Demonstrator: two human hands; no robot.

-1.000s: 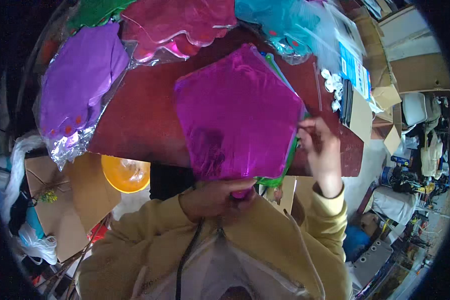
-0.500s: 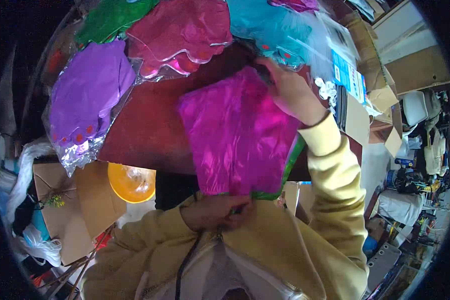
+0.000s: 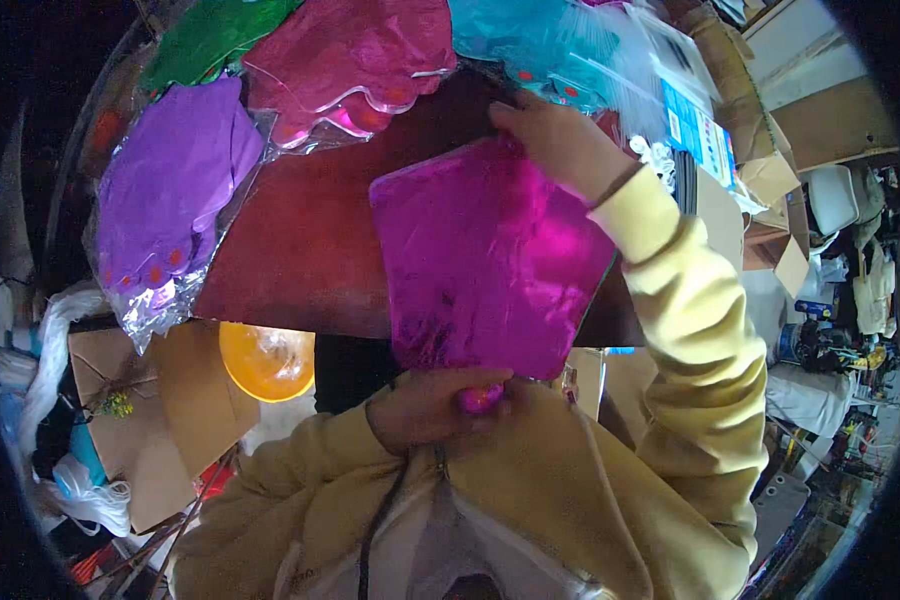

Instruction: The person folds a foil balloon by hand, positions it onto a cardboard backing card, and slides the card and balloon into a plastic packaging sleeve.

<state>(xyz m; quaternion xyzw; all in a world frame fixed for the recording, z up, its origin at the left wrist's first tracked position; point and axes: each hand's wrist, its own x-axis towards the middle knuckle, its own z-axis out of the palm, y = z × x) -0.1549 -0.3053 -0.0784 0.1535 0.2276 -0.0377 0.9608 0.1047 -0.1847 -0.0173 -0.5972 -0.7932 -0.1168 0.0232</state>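
Note:
A shiny magenta cloth [image 3: 490,260] with a broad, angular outline is stretched between my hands, over the front edge of the dark red table [image 3: 290,240]. At its lower edge, close to my chest, my left hand [image 3: 425,408] is closed on it, and a small bunched bit of magenta shows by the fingers. My right hand [image 3: 565,145] reaches across to the cloth's far edge, with thumb and fingers closed there. Exactly how the right fingertips grip is partly hidden. A thin dark green line runs along the cloth's right side.
Bagged cloth pieces lie along the table's far and left sides: purple [image 3: 170,185], green [image 3: 210,40], dark pink [image 3: 355,60] and teal [image 3: 530,45]. Clear plastic strips [image 3: 610,65] and cardboard boxes [image 3: 770,175] stand at right. A yellow bowl [image 3: 232,365] sits below left.
My right hand has shifted slightly left and up along the far edge. The cloth is flatter and smoother, the green strip on its right is now mostly hidden, and magenta shows in my left fingers.

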